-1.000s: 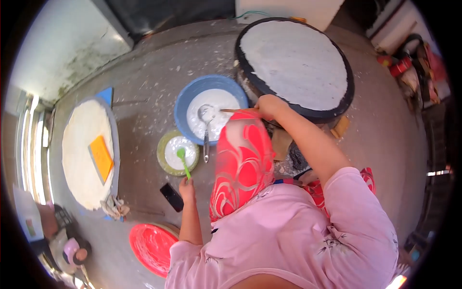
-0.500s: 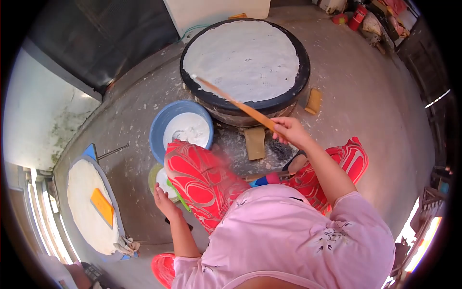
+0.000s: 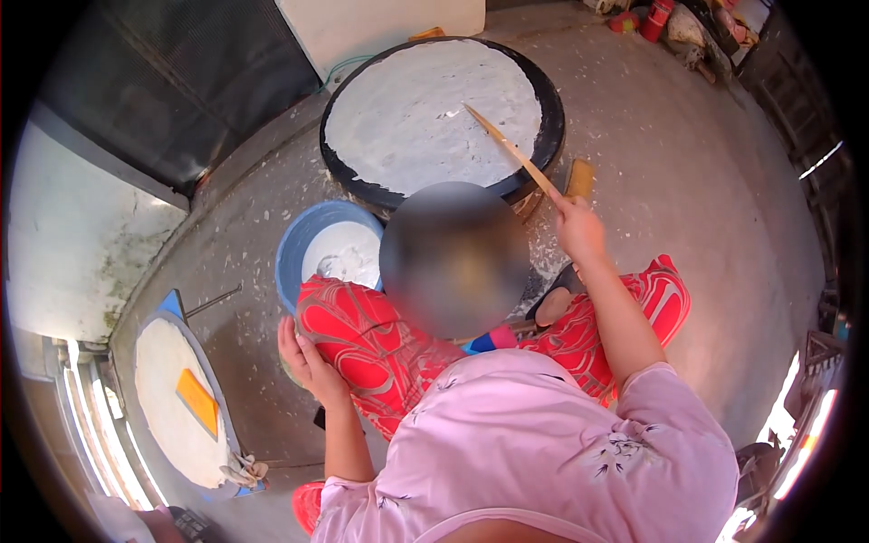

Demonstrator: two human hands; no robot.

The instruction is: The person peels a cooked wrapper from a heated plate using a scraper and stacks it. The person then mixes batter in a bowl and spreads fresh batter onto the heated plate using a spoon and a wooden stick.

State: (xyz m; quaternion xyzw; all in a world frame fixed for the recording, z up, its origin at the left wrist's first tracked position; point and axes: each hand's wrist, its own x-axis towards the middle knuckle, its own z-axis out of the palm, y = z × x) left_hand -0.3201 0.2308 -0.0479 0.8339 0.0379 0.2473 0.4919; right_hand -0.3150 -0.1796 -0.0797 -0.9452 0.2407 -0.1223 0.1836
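the left hand [image 3: 310, 366] is open beside the knee, holding nothing. the right hand [image 3: 580, 233] grips a wooden stick [image 3: 516, 156], its tip over the white layer [image 3: 433, 118] on the round black griddle [image 3: 552, 118], beyond the blue basin [image 3: 291, 255].

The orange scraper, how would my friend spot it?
From the big round griddle, go left past the blue basin to the pale round sheet. The scraper lies on it: bright orange with a grey edge, unlike the crumpled pale cloth at the sheet's rim.
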